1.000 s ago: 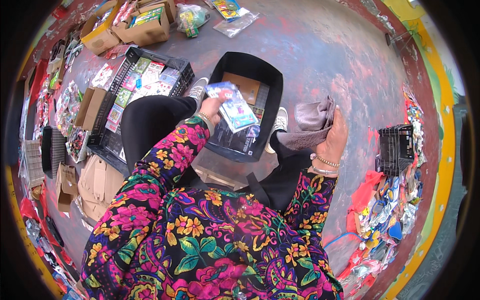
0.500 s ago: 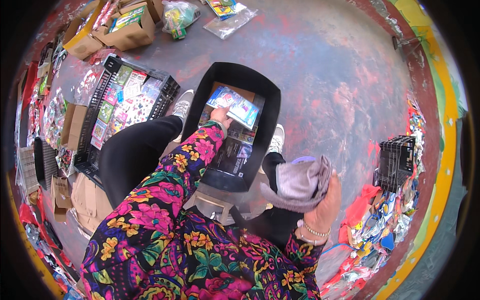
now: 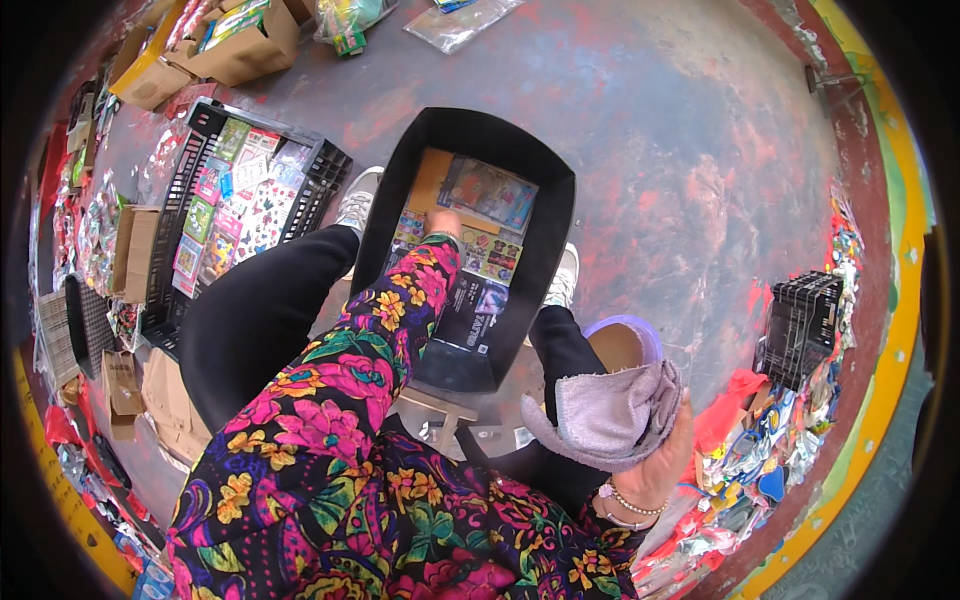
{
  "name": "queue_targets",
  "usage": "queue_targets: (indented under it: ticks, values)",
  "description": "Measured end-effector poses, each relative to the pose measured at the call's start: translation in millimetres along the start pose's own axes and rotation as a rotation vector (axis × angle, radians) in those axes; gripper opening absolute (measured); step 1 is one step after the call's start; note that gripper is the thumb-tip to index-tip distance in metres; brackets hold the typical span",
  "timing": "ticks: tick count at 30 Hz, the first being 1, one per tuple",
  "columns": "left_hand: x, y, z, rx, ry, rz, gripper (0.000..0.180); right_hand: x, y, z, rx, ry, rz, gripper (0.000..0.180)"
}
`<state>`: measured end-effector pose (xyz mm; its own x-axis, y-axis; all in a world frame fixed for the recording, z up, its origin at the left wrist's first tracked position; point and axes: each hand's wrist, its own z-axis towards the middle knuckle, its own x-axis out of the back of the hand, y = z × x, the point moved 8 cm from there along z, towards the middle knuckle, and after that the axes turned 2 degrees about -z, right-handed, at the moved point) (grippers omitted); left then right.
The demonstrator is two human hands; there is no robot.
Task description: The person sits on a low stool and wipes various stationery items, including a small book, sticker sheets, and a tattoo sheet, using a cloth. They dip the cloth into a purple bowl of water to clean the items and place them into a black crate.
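Observation:
My left hand [image 3: 443, 222] reaches down into a deep black bin [image 3: 559, 225] between my feet. Its fingers are hidden or foreshortened, so I cannot make out whether they hold anything. Right beside it in the bin lies a flat, shiny picture packet [image 3: 488, 192] over brown cardboard [image 3: 428, 180]. Sheets of small colourful pictures [image 3: 493, 258] and a dark printed packet [image 3: 465, 312] lie nearer to me. My right hand [image 3: 668, 458] is closed round a bunched greyish-mauve cloth [image 3: 615, 415], held up over my right leg. Behind the cloth stands a purple-rimmed tub [image 3: 652, 340].
A black slatted crate [image 3: 325, 180] with colourful sticker sheets [image 3: 235, 215] stands at the left. Cardboard boxes [image 3: 250, 55] and plastic bags [image 3: 465, 30] sit at the far side. A small black crate [image 3: 800, 325] and a heap of bright scraps [image 3: 760, 470] line the right wall.
The bright blue-and-white packet under my left hand no longer shows that way; a darker, shiny packet lies there. My right hand with the cloth has moved slightly nearer and right, exposing more of the tub.

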<state>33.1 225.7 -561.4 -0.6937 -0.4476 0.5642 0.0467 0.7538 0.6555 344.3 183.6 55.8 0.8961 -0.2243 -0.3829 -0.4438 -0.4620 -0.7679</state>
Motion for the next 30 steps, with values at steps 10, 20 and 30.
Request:
queue_targets:
  ticks: [10,20,30]
  values:
    - [71,141,-54,-0.505,-0.501,0.654,0.031,7,3,-5,0.013,-0.047,0.034,0.029]
    - [29,143,-67,-0.890,-0.504,0.690,0.024,-6,17,-3,-0.046,-0.055,0.017,0.031]
    - [225,364,-275,-0.322,-1.145,-0.601,0.045,-70,11,-7,0.181,-0.548,0.054,0.050]
